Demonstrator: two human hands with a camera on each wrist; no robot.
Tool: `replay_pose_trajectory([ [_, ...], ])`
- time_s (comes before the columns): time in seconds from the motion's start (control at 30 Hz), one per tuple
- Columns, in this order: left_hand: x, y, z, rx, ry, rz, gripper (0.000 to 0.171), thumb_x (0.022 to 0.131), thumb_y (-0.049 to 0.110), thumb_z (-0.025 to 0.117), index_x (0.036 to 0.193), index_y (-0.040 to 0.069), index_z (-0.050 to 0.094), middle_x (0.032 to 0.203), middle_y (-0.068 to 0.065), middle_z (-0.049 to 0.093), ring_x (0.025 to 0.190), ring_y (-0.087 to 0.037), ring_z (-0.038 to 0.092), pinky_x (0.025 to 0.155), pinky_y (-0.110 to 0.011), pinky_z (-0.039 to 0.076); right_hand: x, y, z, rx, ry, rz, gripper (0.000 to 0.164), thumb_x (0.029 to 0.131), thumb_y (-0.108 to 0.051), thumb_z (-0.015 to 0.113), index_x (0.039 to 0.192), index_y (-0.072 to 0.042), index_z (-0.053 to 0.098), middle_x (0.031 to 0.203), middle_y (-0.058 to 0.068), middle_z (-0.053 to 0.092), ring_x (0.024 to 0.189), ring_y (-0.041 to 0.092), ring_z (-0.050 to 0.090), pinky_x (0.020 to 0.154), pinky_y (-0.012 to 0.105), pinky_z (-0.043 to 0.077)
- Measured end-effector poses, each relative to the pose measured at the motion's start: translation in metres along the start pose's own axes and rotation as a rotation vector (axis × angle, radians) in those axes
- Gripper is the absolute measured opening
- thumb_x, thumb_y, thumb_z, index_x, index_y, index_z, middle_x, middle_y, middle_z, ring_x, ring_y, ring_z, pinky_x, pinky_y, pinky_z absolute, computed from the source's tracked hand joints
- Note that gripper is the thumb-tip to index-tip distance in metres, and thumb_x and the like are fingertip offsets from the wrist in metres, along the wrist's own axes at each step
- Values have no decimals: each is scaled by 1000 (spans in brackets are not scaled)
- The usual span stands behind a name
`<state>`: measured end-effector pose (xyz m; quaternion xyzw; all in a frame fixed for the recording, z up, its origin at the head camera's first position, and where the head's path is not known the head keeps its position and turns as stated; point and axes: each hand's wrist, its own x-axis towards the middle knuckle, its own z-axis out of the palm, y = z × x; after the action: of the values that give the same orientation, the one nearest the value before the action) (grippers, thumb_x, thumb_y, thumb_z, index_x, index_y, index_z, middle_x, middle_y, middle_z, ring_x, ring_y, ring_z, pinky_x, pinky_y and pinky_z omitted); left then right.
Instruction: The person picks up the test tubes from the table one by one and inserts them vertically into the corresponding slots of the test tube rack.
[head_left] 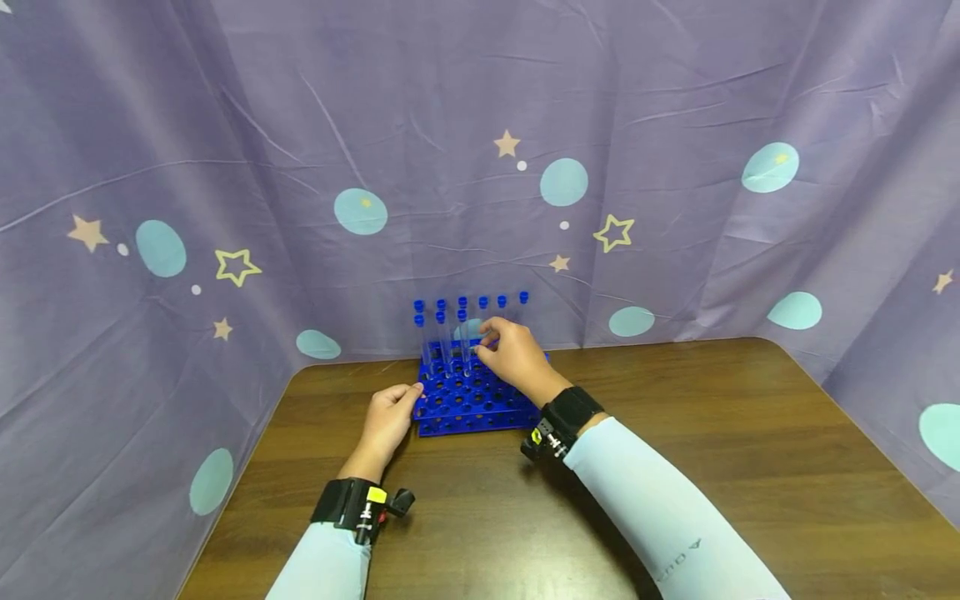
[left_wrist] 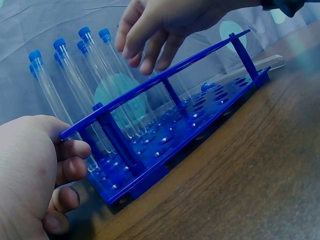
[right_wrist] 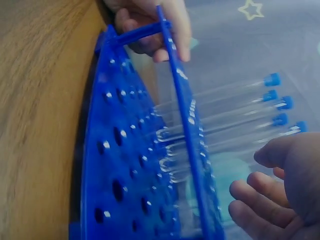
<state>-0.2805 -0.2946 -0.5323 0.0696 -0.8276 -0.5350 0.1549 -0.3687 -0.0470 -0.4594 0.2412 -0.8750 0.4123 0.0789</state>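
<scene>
A blue two-tier test tube rack [head_left: 468,404] stands on the table. My left hand [head_left: 392,417] grips its left end, thumb and index finger pinching the edge of the upper plate. Several clear test tubes with blue caps [left_wrist: 70,60] stand upright in the rack's left and rear holes. Over the upper plate, just right of the front tubes, is my right hand [head_left: 516,357]. Its fingers [right_wrist: 262,192] are loosely bent, with a gap between thumb and fingers and no tube visible in it. A capped tube nearby [right_wrist: 298,127] lies close to the thumb.
Behind the rack's right part, another clear tube [left_wrist: 250,71] lies tilted, seen in the left wrist view. The wooden table [head_left: 720,433] meets a purple patterned curtain [head_left: 450,250] right behind the rack.
</scene>
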Motion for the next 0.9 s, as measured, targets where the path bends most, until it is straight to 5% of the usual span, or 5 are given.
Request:
replay_pose_trajectory([
  [0.4, 1, -1, 0, 11, -8, -6, 38, 105, 35, 68, 89, 5, 83, 96, -13, 77, 95, -28, 63, 93, -43, 49, -26, 22, -44, 3, 96, -14, 18, 98, -20, 75, 115, -13, 74, 93, 2, 78, 80, 19, 72, 68, 41, 59],
  [0.63, 0, -3, -2, 22, 5, -3, 41, 104, 39, 69, 86, 5, 82, 82, -6, 69, 86, -26, 59, 84, -39, 47, -28, 40, -53, 44, 171, 1, 21, 97, -21, 74, 112, -7, 77, 86, 3, 78, 75, 21, 72, 70, 44, 60],
  [0.9, 1, -2, -1, 0, -4, 0, 44, 104, 39, 69, 79, 4, 78, 67, 2, 56, 71, -21, 53, 68, -33, 44, -32, 54, -58, 60, 225, 41, 8, 97, -23, 74, 99, -15, 76, 78, 2, 77, 64, 19, 68, 62, 41, 57],
])
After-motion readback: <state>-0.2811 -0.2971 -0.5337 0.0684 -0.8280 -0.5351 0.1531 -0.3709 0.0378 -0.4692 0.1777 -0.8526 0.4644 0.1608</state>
